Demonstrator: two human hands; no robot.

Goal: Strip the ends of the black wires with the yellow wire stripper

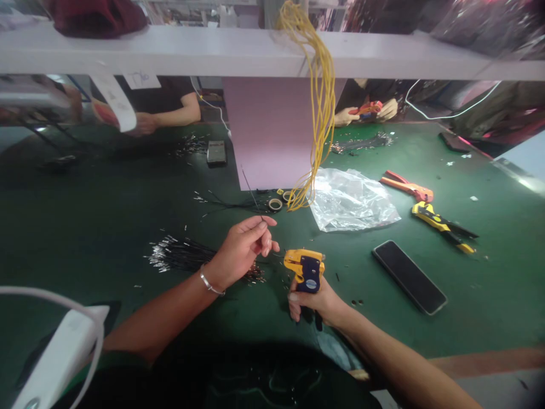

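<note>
Between the thumb and fingers of my left hand [244, 247] is a thin black wire [251, 190], one end pointing up and away. My right hand [319, 298] is wrapped round the grip of a yellow and dark blue wire stripper [310, 270], its jaws facing left toward my left hand. A short piece of wire seems to run between the left fingers and the jaws; whether it sits inside them I cannot tell. Under my left wrist lies a bundle of black wires [183, 253] with silvery ends to the left and coppery ends to the right.
Yellow wires [321, 108] hang from the white shelf [191, 51]. Beyond my hands are tape rolls [275, 204] and a clear plastic bag [353, 199]. To the right lie orange pliers [409, 186], a yellow-black crimping tool [440, 224] and a phone [409, 276]. Co-workers' hands [387, 109] show opposite.
</note>
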